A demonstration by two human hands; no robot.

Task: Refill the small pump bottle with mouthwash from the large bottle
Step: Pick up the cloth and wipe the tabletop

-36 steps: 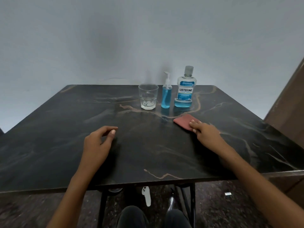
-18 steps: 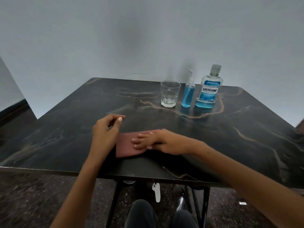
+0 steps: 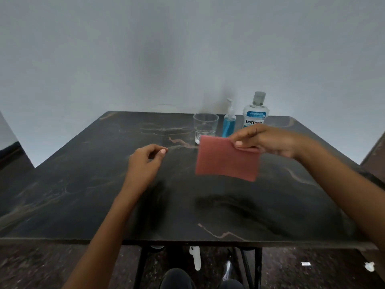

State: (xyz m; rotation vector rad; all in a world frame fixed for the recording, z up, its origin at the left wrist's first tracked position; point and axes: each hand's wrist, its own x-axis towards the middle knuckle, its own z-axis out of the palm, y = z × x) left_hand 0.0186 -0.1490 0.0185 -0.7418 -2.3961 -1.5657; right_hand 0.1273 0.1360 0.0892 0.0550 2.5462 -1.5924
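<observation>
small pump bottle (image 3: pixel 229 122) upright between glass (image 3: pixel 205 127) and large bottle (image 3: pixel 255 113) | our right hand (image 3: pixel 264 139) pinches red cloth (image 3: pixel 227 161) above surface (image 3: pixel 104 184) | left hand (image 3: pixel 143 163) loosely curled, empty

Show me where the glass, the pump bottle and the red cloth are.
glass (image 3: pixel 205 127): head view, on its clear side wall.
pump bottle (image 3: pixel 228 125): head view, on its blue body.
red cloth (image 3: pixel 227 162): head view, at the middle of the hanging sheet.

Red cloth (image 3: pixel 227 158) pinched at top corner by right hand (image 3: pixel 268 139), held above dark marbled table (image 3: pixel 83 184). Left hand (image 3: pixel 145 163) curled, empty. Glass (image 3: pixel 205 127), small pump bottle (image 3: pixel 229 123), large bottle (image 3: pixel 255 111) lined up at far edge.
</observation>
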